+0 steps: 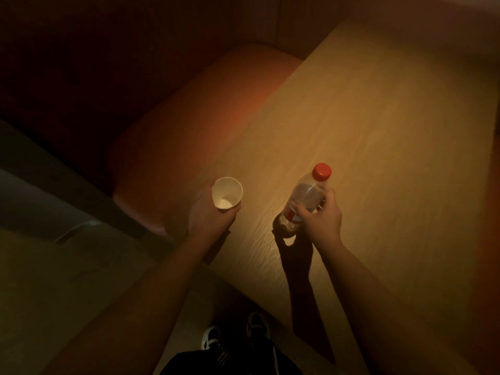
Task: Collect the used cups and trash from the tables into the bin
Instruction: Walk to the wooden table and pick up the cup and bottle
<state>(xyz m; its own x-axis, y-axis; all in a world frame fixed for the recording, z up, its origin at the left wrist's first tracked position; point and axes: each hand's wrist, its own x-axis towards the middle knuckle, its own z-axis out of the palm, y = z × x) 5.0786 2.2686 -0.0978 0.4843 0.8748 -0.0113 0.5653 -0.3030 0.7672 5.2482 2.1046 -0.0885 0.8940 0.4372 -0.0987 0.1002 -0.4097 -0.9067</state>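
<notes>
A white paper cup point(226, 194) sits in my left hand point(209, 216), its open mouth facing up and towards me, held above the near left edge of the wooden table point(378, 131). My right hand point(320, 219) is wrapped around the middle of a clear plastic bottle point(307, 196) with a red cap and a red label. The bottle leans away from me with its base at or just above the tabletop; contact is hard to tell. No bin is in view.
An orange-red upholstered bench seat point(194, 117) runs along the table's left side, with a dark backrest behind it. The floor point(54, 280) lies at lower left. My dark shoes point(235, 336) stand by the table's near edge. The scene is dimly lit.
</notes>
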